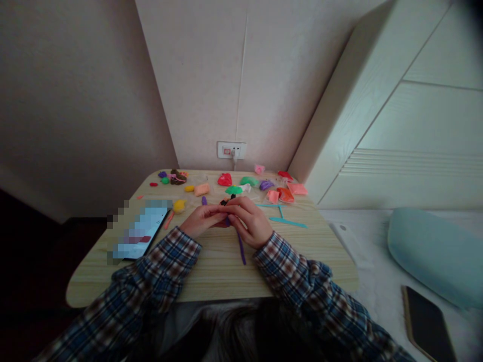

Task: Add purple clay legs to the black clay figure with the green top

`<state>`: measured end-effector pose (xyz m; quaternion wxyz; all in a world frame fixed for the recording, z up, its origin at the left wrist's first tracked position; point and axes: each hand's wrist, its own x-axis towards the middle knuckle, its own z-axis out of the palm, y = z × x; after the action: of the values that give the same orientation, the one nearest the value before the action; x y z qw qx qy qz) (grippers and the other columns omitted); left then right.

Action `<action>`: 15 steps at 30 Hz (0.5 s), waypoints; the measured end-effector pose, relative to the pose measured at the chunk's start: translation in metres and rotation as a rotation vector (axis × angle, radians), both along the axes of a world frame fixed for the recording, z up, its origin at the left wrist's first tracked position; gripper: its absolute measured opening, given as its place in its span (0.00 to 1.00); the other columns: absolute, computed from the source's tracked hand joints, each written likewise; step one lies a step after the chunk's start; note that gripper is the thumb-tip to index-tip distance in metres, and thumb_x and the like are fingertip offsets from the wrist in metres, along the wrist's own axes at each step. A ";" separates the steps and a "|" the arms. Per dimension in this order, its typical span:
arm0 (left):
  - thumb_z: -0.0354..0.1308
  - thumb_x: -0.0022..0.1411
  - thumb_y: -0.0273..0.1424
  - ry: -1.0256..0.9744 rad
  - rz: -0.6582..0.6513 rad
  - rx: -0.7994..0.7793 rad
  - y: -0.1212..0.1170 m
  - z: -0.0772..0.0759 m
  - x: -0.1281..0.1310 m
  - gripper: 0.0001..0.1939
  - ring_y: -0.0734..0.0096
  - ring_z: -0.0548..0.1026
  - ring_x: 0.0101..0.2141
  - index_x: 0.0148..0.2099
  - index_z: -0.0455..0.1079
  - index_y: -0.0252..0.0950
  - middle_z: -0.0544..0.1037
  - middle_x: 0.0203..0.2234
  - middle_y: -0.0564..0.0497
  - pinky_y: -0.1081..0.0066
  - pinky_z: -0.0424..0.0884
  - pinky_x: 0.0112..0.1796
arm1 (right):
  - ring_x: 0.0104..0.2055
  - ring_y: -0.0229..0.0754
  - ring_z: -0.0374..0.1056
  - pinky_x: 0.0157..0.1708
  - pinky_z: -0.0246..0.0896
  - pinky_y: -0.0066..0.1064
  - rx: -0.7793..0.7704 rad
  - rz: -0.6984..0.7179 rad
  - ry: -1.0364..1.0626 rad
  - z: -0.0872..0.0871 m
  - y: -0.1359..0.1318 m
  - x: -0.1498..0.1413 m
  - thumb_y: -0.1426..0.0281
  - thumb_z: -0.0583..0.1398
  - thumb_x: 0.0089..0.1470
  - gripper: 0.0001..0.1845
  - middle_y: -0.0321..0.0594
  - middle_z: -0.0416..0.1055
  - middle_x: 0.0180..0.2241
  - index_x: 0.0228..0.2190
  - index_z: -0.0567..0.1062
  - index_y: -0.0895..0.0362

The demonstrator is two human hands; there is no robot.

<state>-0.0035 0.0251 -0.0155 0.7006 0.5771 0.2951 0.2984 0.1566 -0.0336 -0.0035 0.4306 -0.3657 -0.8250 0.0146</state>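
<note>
My left hand [202,221] and my right hand [249,221] meet over the middle of the table, fingers closed around a small modelling clay figure [225,202]. Black and peach bits of it show above the fingertips, with some purple between them; the rest is hidden. A long purple clay strip [242,250] runs down below the right hand. Another purple clay piece [204,200] lies just beyond the left hand. Past the fingertips is a domed green clay piece [234,190]; whether it joins the figure I cannot tell.
Several colourful clay lumps, some in plastic, line the far side of the wooden table [204,281], including a red packet [225,179]. Blue modelling tools [289,222] lie at right, a lit tablet [141,231] at left. A phone [428,322] rests on the white bedding.
</note>
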 end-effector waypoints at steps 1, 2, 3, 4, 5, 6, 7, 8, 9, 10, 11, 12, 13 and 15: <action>0.67 0.41 0.36 0.000 0.006 -0.001 0.000 0.001 0.000 0.19 0.72 0.75 0.30 0.35 0.73 0.31 0.78 0.28 0.51 0.71 0.71 0.35 | 0.43 0.43 0.62 0.43 0.62 0.37 0.000 -0.001 -0.002 0.000 0.000 0.000 0.72 0.48 0.57 0.13 0.44 0.66 0.39 0.41 0.68 0.56; 0.68 0.40 0.35 -0.003 0.015 0.004 0.001 0.002 -0.001 0.17 0.73 0.75 0.29 0.33 0.72 0.31 0.78 0.27 0.51 0.72 0.71 0.34 | 0.43 0.43 0.63 0.43 0.62 0.37 0.000 -0.009 0.000 0.001 -0.001 0.000 0.72 0.48 0.57 0.13 0.44 0.67 0.39 0.42 0.68 0.56; 0.68 0.40 0.35 -0.011 0.030 0.014 0.001 0.002 -0.002 0.16 0.74 0.75 0.28 0.30 0.71 0.31 0.78 0.25 0.52 0.73 0.70 0.33 | 0.43 0.43 0.63 0.43 0.62 0.37 -0.002 -0.023 0.006 0.001 -0.001 0.000 0.72 0.48 0.57 0.13 0.45 0.67 0.39 0.42 0.68 0.56; 0.68 0.41 0.34 -0.021 0.045 0.028 0.001 0.003 -0.002 0.15 0.75 0.74 0.27 0.28 0.69 0.31 0.78 0.24 0.52 0.75 0.70 0.32 | 0.43 0.43 0.62 0.43 0.62 0.37 -0.001 -0.041 0.017 0.001 -0.001 0.000 0.72 0.48 0.57 0.13 0.45 0.67 0.39 0.42 0.68 0.56; 0.67 0.42 0.34 -0.029 0.053 0.041 0.001 0.003 -0.003 0.14 0.75 0.74 0.27 0.26 0.68 0.31 0.78 0.23 0.52 0.75 0.69 0.32 | 0.43 0.43 0.62 0.43 0.62 0.37 0.001 -0.059 0.032 0.000 -0.002 0.001 0.72 0.48 0.58 0.13 0.45 0.67 0.39 0.42 0.68 0.56; 0.67 0.43 0.35 -0.032 0.051 0.049 0.001 0.004 -0.004 0.14 0.75 0.74 0.27 0.26 0.68 0.31 0.78 0.23 0.51 0.76 0.69 0.32 | 0.44 0.43 0.62 0.43 0.61 0.37 0.006 -0.075 0.048 0.000 -0.001 0.001 0.73 0.48 0.58 0.12 0.45 0.67 0.39 0.41 0.68 0.57; 0.66 0.45 0.36 -0.029 0.042 0.048 0.001 0.004 -0.004 0.14 0.75 0.75 0.28 0.27 0.68 0.31 0.78 0.24 0.51 0.76 0.69 0.32 | 0.44 0.43 0.62 0.43 0.61 0.37 0.010 -0.088 0.063 0.000 -0.001 0.002 0.73 0.47 0.58 0.12 0.45 0.67 0.39 0.41 0.68 0.57; 0.65 0.45 0.37 -0.023 0.029 0.038 0.001 0.004 -0.005 0.15 0.74 0.75 0.29 0.29 0.70 0.30 0.78 0.25 0.50 0.75 0.69 0.32 | 0.43 0.43 0.62 0.43 0.61 0.37 0.012 -0.099 0.077 -0.001 -0.001 0.002 0.74 0.47 0.58 0.13 0.45 0.67 0.38 0.40 0.68 0.57; 0.64 0.46 0.39 -0.018 0.018 0.023 0.001 0.003 -0.005 0.16 0.72 0.76 0.30 0.32 0.71 0.30 0.79 0.26 0.48 0.74 0.70 0.33 | 0.43 0.43 0.62 0.43 0.61 0.37 0.014 -0.109 0.087 -0.001 -0.001 0.003 0.74 0.47 0.58 0.13 0.45 0.67 0.38 0.40 0.68 0.57; 0.64 0.46 0.40 -0.016 0.011 0.009 0.002 0.003 -0.005 0.18 0.71 0.76 0.30 0.34 0.71 0.30 0.79 0.27 0.48 0.73 0.70 0.33 | 0.42 0.43 0.62 0.42 0.61 0.37 0.016 -0.115 0.094 -0.001 -0.001 0.003 0.74 0.47 0.58 0.13 0.44 0.67 0.37 0.40 0.68 0.57; 0.64 0.45 0.40 -0.014 0.010 -0.001 0.002 0.003 -0.005 0.19 0.70 0.76 0.30 0.35 0.72 0.30 0.79 0.27 0.47 0.73 0.70 0.33 | 0.42 0.43 0.62 0.42 0.61 0.37 0.017 -0.118 0.096 -0.001 -0.001 0.003 0.74 0.47 0.57 0.12 0.44 0.67 0.37 0.39 0.68 0.57; 0.65 0.45 0.40 -0.014 0.017 -0.002 0.002 0.002 -0.005 0.19 0.69 0.76 0.30 0.34 0.72 0.30 0.79 0.26 0.47 0.73 0.70 0.32 | 0.42 0.43 0.62 0.42 0.61 0.37 0.018 -0.118 0.097 -0.001 -0.001 0.003 0.75 0.47 0.57 0.12 0.44 0.67 0.37 0.39 0.68 0.57; 0.66 0.43 0.39 -0.014 0.031 0.006 0.002 0.002 -0.005 0.18 0.70 0.76 0.29 0.33 0.72 0.31 0.79 0.25 0.48 0.73 0.70 0.32 | 0.42 0.43 0.62 0.42 0.61 0.36 0.018 -0.116 0.095 -0.001 -0.001 0.002 0.75 0.47 0.57 0.12 0.44 0.67 0.37 0.38 0.68 0.57; 0.67 0.41 0.37 -0.007 0.068 0.032 0.003 0.002 -0.005 0.16 0.70 0.76 0.28 0.30 0.71 0.31 0.79 0.23 0.49 0.73 0.70 0.32 | 0.41 0.42 0.62 0.42 0.61 0.36 0.023 -0.111 0.093 0.000 -0.001 0.002 0.75 0.47 0.57 0.12 0.44 0.67 0.36 0.38 0.68 0.57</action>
<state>-0.0085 0.0281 -0.0132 0.6816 0.5770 0.3073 0.3286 0.1581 -0.0348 -0.0037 0.4728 -0.4051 -0.7825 -0.0017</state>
